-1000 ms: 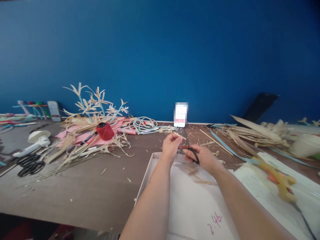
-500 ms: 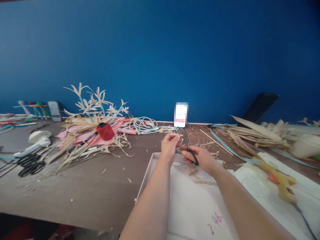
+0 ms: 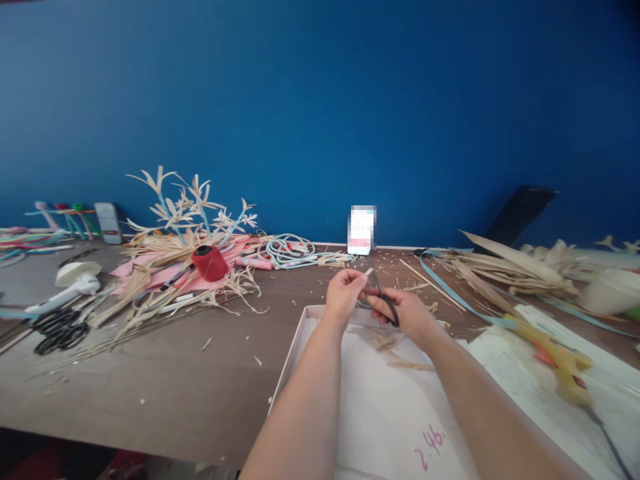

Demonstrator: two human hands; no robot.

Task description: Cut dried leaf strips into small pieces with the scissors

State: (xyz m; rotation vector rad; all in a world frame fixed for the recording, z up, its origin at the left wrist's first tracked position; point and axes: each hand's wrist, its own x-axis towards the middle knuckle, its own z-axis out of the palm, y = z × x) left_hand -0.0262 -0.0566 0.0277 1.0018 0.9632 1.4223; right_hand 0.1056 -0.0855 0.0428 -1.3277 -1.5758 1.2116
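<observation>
Between the thumb and fingers of my left hand [image 3: 344, 293] is a small pale strip of dried husk [image 3: 369, 272], its tip sticking out to the right. My right hand [image 3: 400, 310] is closed round the black handles of a pair of scissors [image 3: 387, 305], with the blades pointing up and away beside the strip. Both hands are over the far end of a shallow white box [image 3: 380, 407] marked with pink handwriting. Inside the box lie several thin husk pieces [image 3: 410, 365]. Whether the blades touch the strip I cannot tell.
Husk flowers [image 3: 173, 212] on blue stems and a red thread spool [image 3: 210, 263] are at the left, near black scissors [image 3: 63, 330]. A lit phone [image 3: 361, 230] leans on the blue wall. At the right are a yellow glue gun [image 3: 560, 363] and a husk pile [image 3: 520, 267].
My left hand has shifted slightly right, and the pale strip now shows more clearly at its fingertips. The scissors have moved slightly right with my right hand.
</observation>
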